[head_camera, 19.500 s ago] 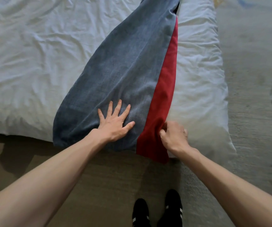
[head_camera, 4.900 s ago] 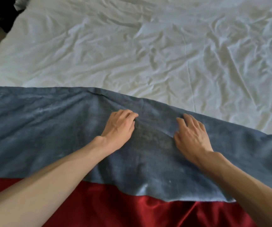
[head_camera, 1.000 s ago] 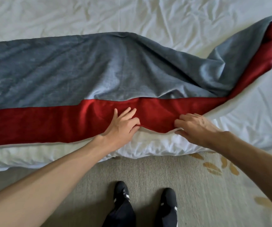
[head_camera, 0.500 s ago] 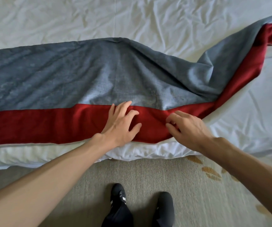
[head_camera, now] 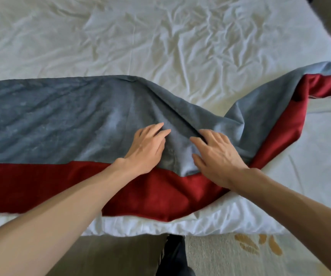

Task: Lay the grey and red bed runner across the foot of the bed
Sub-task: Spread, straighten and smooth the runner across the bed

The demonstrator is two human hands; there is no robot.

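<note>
The grey and red bed runner stretches left to right over the near end of the white bed, its red band toward me. The left half lies flat; the right half is bunched, with a ridge that rises and twists toward the right edge. My left hand rests palm down on the grey cloth near the middle, fingers spread. My right hand lies flat beside it, fingertips against the fold of the ridge. Neither hand grips the cloth.
The wrinkled white duvet covers the rest of the bed. Its near edge hangs just past the red band. Below it is beige carpet with orange marks, and a dark shoe. A dark strip of floor shows at the top right corner.
Both hands have moved up from the red band's near edge onto the grey part. The view has tilted up, showing more of the bed.
</note>
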